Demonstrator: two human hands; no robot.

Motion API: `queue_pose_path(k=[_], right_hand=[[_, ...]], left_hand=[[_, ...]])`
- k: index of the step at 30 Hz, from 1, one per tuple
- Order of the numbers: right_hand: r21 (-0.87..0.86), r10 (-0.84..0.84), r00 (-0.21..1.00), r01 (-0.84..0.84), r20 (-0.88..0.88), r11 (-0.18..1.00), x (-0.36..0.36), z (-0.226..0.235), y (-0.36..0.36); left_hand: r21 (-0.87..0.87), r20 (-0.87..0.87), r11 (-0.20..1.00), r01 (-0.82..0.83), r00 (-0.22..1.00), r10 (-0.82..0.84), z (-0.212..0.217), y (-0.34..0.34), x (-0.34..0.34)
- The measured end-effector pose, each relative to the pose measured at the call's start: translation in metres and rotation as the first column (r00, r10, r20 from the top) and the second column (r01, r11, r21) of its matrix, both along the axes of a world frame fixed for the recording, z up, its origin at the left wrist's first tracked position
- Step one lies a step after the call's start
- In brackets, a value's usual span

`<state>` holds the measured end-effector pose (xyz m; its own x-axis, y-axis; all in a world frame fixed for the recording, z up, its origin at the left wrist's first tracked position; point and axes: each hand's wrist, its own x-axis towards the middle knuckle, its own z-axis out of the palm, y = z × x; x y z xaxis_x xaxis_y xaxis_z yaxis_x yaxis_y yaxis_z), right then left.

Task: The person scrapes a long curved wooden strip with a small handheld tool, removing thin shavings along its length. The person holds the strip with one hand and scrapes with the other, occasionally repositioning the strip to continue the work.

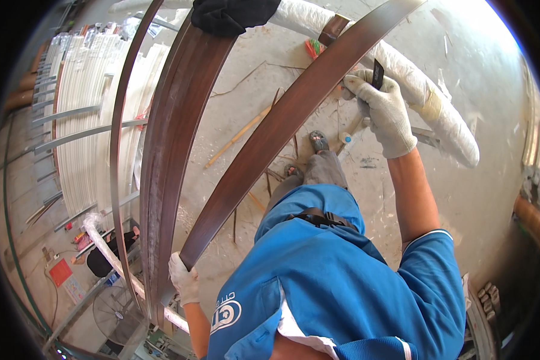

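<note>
A long dark brown wood-grain plank (282, 123) runs slantwise from near my body to the far right. My left hand (185, 281), in a white glove, is closed round its near end. My right hand (381, 108), in a grey-white knit glove, is raised beside the plank's right edge further along. Between its thumb and fingers is a small flat black piece (378, 74); its exact kind I cannot tell. To the left stands a wider brown profile (177, 138), with a black cloth (231, 15) over its far part. A thin brown strip (120, 138) lies left of that.
Plastic-wrapped rack arms (426, 90) pass under the planks at the far right. Long white profiles (84, 138) are stacked on metal rack bars at left. Another person in black (105, 258) and a fan (115, 312) are at lower left. A wooden stick (237, 138) lies on the floor.
</note>
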<state>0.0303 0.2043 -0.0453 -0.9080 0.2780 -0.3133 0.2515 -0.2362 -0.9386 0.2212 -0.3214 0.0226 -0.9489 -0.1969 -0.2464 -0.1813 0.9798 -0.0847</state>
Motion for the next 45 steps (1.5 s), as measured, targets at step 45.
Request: queue_pose_path(k=[45], right_hand=[[0.194, -0.017, 0.995, 0.036, -0.099, 0.980, -0.001, -0.019, -0.005]], left_hand=[[-0.092, 0.028, 0.995, -0.044, 0.998, 0.047, -0.011, -0.004, -0.016]])
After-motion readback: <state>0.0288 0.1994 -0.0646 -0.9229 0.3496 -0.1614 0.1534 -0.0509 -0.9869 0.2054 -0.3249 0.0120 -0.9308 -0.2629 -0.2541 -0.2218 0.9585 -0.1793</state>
